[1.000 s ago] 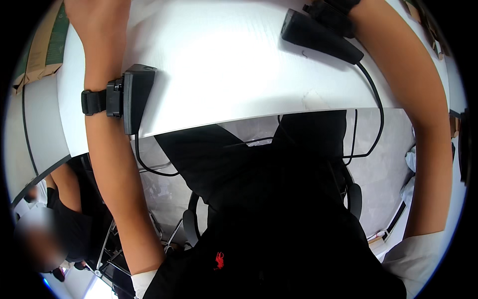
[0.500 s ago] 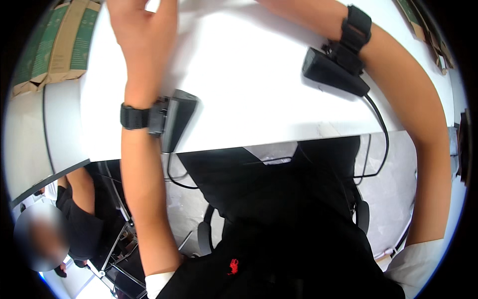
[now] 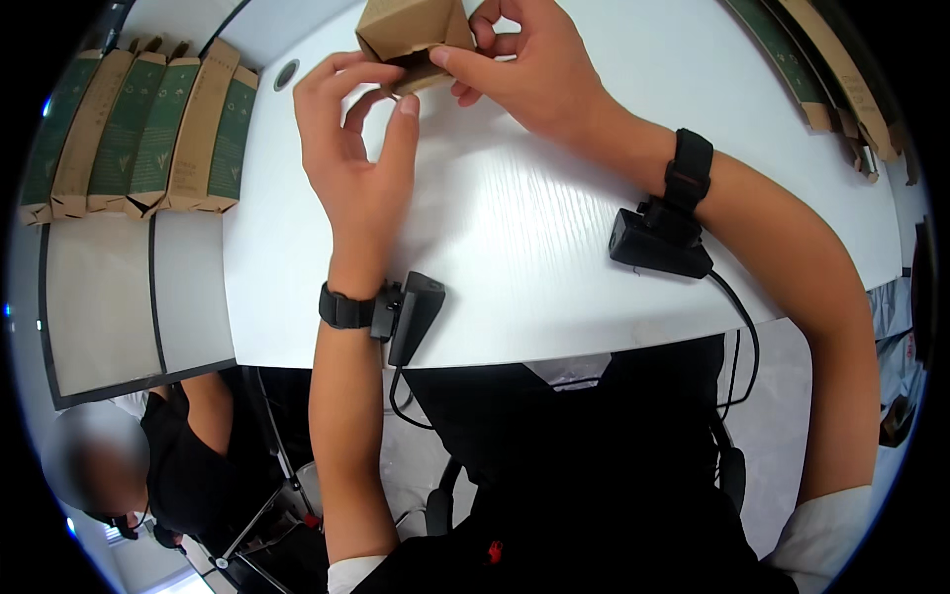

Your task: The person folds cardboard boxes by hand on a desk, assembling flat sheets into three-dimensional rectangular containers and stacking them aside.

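Observation:
At the far edge of the view is a brown cardboard box [image 3: 411, 28], its near end partly open with a flap hanging out. My right hand [image 3: 539, 74] grips the box at its right side, thumb pressed near the opening and fingers curled around the edge. On the left, my left hand [image 3: 356, 148] has its fingertips on the flap and its thumb just below, in a loose pinch. The upper part of the box is cut off by the picture's edge.
A white table [image 3: 515, 267] lies beneath my hands. Upright green and brown cartons [image 3: 148, 134] stand in a row at the left, with flat cartons [image 3: 821, 69] at the far right. Cabled black devices [image 3: 416, 317] are strapped to both wrists. Another person [image 3: 188, 455] sits at lower left.
The view has shifted, so the table and arms appear lower and further right. The cardboard box and both hands' fingers have come into view; before, they were largely cut off.

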The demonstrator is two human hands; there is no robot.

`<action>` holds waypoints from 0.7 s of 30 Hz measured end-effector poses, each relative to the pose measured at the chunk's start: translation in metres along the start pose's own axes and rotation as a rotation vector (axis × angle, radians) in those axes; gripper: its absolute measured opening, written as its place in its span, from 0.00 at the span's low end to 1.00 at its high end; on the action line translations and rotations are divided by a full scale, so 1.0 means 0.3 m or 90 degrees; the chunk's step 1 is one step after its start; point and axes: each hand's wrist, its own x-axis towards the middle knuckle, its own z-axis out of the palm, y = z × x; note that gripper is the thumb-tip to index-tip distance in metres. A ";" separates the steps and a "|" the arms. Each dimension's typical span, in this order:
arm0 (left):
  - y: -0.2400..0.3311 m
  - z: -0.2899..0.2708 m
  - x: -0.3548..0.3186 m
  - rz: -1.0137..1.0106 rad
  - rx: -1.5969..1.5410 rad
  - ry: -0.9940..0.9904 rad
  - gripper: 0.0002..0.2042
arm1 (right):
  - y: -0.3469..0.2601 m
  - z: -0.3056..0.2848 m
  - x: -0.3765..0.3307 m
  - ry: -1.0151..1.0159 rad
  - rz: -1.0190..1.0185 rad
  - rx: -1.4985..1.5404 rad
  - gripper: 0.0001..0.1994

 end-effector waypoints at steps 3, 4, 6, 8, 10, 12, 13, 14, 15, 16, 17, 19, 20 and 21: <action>0.020 -0.004 0.006 -0.067 -0.195 0.060 0.18 | -0.009 0.000 0.007 0.005 0.009 0.007 0.27; 0.019 -0.007 0.006 -0.063 -0.194 0.057 0.18 | -0.014 0.002 0.007 0.000 0.020 0.001 0.27; 0.014 -0.003 0.004 -0.086 -0.168 0.089 0.17 | -0.023 -0.004 0.002 -0.024 0.026 0.009 0.27; 0.014 -0.001 0.002 -0.090 -0.151 0.092 0.14 | -0.018 -0.004 0.003 -0.045 0.037 0.019 0.27; 0.013 -0.010 0.005 -0.088 -0.129 0.110 0.13 | -0.003 -0.002 0.008 -0.065 0.002 0.035 0.28; 0.010 -0.012 0.007 -0.095 -0.131 0.115 0.12 | -0.012 -0.008 0.004 -0.084 0.027 0.065 0.28; 0.010 -0.012 0.007 -0.103 -0.133 0.122 0.11 | -0.016 -0.011 0.003 -0.104 0.053 0.096 0.28; 0.014 -0.012 0.006 -0.104 -0.134 0.119 0.11 | -0.012 -0.011 0.001 -0.101 0.054 0.096 0.28; 0.019 -0.012 0.007 -0.115 -0.138 0.124 0.12 | -0.005 -0.011 0.000 -0.102 0.033 0.087 0.29; 0.021 -0.010 0.007 -0.126 -0.142 0.129 0.12 | -0.001 -0.011 -0.001 -0.102 0.012 0.078 0.29; 0.019 -0.009 0.009 -0.126 -0.141 0.129 0.12 | -0.007 -0.009 0.000 -0.103 0.012 0.079 0.29; 0.013 -0.005 0.015 -0.084 -0.153 0.177 0.13 | -0.025 -0.007 0.004 -0.131 0.075 0.064 0.30; 0.015 -0.009 0.014 -0.085 -0.152 0.175 0.13 | -0.024 -0.005 0.005 -0.130 0.076 0.065 0.30; 0.018 -0.014 0.014 -0.092 -0.154 0.157 0.12 | -0.022 -0.004 0.009 -0.126 0.055 0.044 0.32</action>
